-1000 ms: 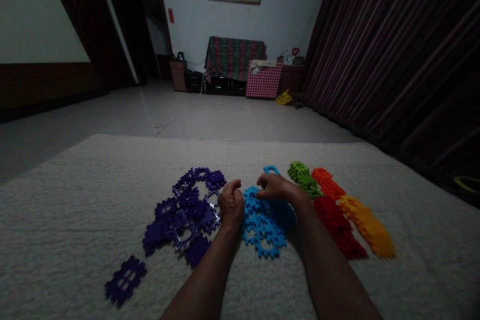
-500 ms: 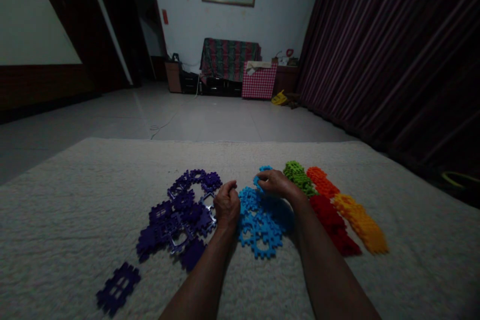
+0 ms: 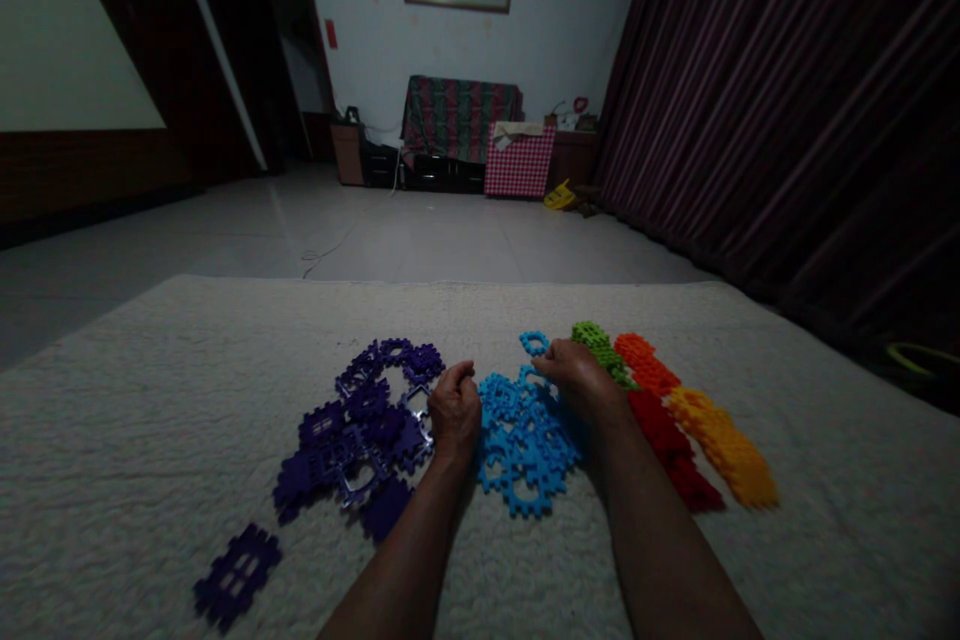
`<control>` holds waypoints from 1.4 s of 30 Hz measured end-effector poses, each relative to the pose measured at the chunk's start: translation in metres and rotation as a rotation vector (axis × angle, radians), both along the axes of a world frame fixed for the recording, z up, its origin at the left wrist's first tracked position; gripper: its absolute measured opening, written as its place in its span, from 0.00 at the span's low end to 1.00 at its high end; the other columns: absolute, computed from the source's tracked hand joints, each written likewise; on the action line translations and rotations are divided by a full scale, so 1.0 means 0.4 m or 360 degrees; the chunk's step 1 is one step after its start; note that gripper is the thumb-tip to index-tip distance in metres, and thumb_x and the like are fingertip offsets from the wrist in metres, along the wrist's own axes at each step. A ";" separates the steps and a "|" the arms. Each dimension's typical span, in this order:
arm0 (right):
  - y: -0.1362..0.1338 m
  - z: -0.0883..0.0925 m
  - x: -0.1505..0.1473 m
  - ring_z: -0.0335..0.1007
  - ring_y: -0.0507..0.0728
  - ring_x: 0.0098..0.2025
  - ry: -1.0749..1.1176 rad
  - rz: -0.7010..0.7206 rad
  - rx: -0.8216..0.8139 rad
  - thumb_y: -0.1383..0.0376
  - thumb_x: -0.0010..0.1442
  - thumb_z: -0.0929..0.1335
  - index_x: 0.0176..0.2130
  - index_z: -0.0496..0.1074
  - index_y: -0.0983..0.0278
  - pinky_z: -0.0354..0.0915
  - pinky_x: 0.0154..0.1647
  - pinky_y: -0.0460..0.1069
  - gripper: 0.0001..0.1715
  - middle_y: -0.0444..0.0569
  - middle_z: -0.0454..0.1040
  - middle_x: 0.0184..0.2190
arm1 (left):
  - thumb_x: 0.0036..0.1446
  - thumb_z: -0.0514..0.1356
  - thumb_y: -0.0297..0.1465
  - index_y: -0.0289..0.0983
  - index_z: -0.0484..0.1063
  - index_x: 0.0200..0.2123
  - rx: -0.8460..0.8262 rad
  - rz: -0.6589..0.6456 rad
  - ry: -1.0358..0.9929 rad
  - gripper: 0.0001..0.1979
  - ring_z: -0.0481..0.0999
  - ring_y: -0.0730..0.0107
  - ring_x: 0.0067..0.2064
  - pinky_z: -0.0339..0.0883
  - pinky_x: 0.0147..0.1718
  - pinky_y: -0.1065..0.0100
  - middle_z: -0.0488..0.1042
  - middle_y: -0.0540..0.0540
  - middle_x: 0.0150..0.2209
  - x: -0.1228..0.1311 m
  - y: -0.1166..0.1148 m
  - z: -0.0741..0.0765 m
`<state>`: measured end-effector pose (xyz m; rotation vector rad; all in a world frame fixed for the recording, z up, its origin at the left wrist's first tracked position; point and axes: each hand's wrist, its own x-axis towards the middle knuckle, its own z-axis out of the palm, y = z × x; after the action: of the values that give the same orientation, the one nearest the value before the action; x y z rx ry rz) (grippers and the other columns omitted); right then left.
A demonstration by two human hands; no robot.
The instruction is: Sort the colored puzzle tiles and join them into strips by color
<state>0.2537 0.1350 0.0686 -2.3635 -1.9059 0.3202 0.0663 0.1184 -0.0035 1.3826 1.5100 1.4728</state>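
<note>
Nearest, a purple window-frame tile (image 3: 239, 575) lies alone at the lower left of the frame. Past it, a light-blue heap of toothed plastic tiles (image 3: 536, 460) spreads at lower centre, with a purple tile heap (image 3: 382, 425) to its left. Between them, the left hand (image 3: 455, 412) is half-curled, knuckles bent; whether it holds anything cannot be told. The right hand (image 3: 579, 372), fingers bent inward, reaches over the blue heap's upper right, fingertips at a blue tile; a firm grip cannot be made out. Just beyond sits a loose blue ring-shaped tile (image 3: 534, 334).
</note>
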 end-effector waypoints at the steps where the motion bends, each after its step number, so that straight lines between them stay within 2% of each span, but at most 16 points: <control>1: -0.002 0.001 -0.005 0.76 0.59 0.38 -0.0013 -0.0019 -0.0026 0.55 0.58 0.66 0.36 0.79 0.68 0.64 0.35 0.47 0.20 0.58 0.80 0.35 | 0.51 0.53 0.27 0.37 0.80 0.38 0.0002 -0.0001 0.0002 0.16 0.79 0.64 0.41 0.71 0.48 0.62 0.81 0.45 0.38 0.000 0.000 -0.001; 3: -0.006 0.000 -0.019 0.76 0.62 0.41 -0.0036 -0.0049 -0.0090 0.49 0.57 0.66 0.38 0.79 0.68 0.65 0.39 0.49 0.26 0.61 0.80 0.37 | 0.52 0.53 0.27 0.37 0.80 0.38 0.0005 -0.0007 0.0009 0.16 0.79 0.64 0.41 0.71 0.47 0.63 0.81 0.45 0.38 -0.001 0.000 0.000; 5: -0.012 -0.003 -0.037 0.75 0.65 0.46 -0.0049 -0.0082 -0.0139 0.46 0.55 0.67 0.43 0.77 0.69 0.66 0.43 0.52 0.31 0.64 0.78 0.44 | 0.52 0.53 0.27 0.37 0.80 0.38 0.0004 -0.0015 0.0013 0.16 0.79 0.64 0.41 0.71 0.47 0.63 0.81 0.44 0.38 0.000 -0.001 0.003; 9: -0.022 -0.005 -0.068 0.71 0.68 0.53 -0.0052 -0.0097 -0.0139 0.45 0.52 0.68 0.53 0.70 0.70 0.67 0.48 0.55 0.39 0.67 0.72 0.52 | 0.51 0.53 0.27 0.36 0.80 0.37 0.0001 -0.0020 0.0013 0.16 0.79 0.63 0.42 0.71 0.47 0.63 0.81 0.44 0.38 0.000 -0.004 0.011; 14: -0.027 0.001 -0.077 0.72 0.66 0.52 -0.0050 -0.0087 -0.0144 0.54 0.52 0.69 0.53 0.69 0.70 0.67 0.47 0.52 0.33 0.66 0.72 0.51 | 0.51 0.53 0.26 0.36 0.80 0.36 0.0002 -0.0017 0.0032 0.16 0.79 0.63 0.42 0.71 0.48 0.63 0.81 0.44 0.38 -0.001 -0.005 0.013; 18: -0.018 0.001 -0.063 0.73 0.66 0.50 -0.0002 -0.0097 -0.0072 0.55 0.52 0.68 0.50 0.70 0.70 0.66 0.44 0.52 0.30 0.64 0.75 0.47 | 0.51 0.52 0.27 0.35 0.80 0.37 0.0008 -0.0028 0.0036 0.16 0.79 0.63 0.42 0.71 0.48 0.62 0.81 0.43 0.38 -0.001 -0.002 0.007; 22: 0.011 -0.014 -0.040 0.73 0.64 0.48 -0.0014 -0.0193 0.0227 0.56 0.55 0.66 0.51 0.68 0.69 0.65 0.45 0.52 0.29 0.62 0.74 0.47 | 0.52 0.52 0.27 0.35 0.79 0.37 0.0026 -0.0029 0.0037 0.17 0.79 0.63 0.42 0.71 0.48 0.62 0.81 0.43 0.39 0.002 0.000 0.004; 27: 0.049 -0.046 -0.022 0.69 0.62 0.51 -0.0051 -0.0186 0.0533 0.59 0.57 0.66 0.52 0.67 0.67 0.63 0.48 0.50 0.25 0.60 0.72 0.48 | 0.51 0.52 0.26 0.35 0.79 0.37 0.0019 -0.0034 0.0025 0.17 0.79 0.63 0.41 0.71 0.46 0.63 0.81 0.43 0.37 0.004 0.000 0.006; 32: 0.071 -0.083 -0.020 0.67 0.63 0.52 -0.0042 -0.0240 0.0575 0.60 0.58 0.65 0.51 0.68 0.67 0.62 0.50 0.51 0.23 0.60 0.71 0.48 | 0.51 0.52 0.26 0.35 0.79 0.37 -0.0004 -0.0028 0.0015 0.17 0.80 0.63 0.41 0.72 0.46 0.63 0.81 0.43 0.38 0.005 -0.001 0.011; 38: 0.073 -0.113 -0.023 0.66 0.66 0.54 0.0034 -0.0319 0.0574 0.56 0.55 0.67 0.57 0.64 0.69 0.62 0.51 0.54 0.34 0.63 0.69 0.51 | 0.51 0.52 0.26 0.36 0.79 0.37 -0.0007 -0.0037 0.0029 0.16 0.80 0.63 0.41 0.71 0.46 0.63 0.81 0.44 0.37 0.004 0.001 0.009; 42: 0.077 -0.120 -0.015 0.67 0.66 0.53 0.0055 -0.0293 0.0538 0.57 0.56 0.66 0.53 0.67 0.68 0.62 0.51 0.54 0.29 0.62 0.70 0.49 | 0.51 0.52 0.26 0.36 0.80 0.37 0.0006 -0.0047 0.0034 0.16 0.79 0.63 0.41 0.71 0.47 0.62 0.81 0.44 0.38 0.003 0.001 0.004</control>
<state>0.2477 0.1658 0.0207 -2.2628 -1.5658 0.0206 0.0675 0.1189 -0.0018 1.4214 1.4944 1.4482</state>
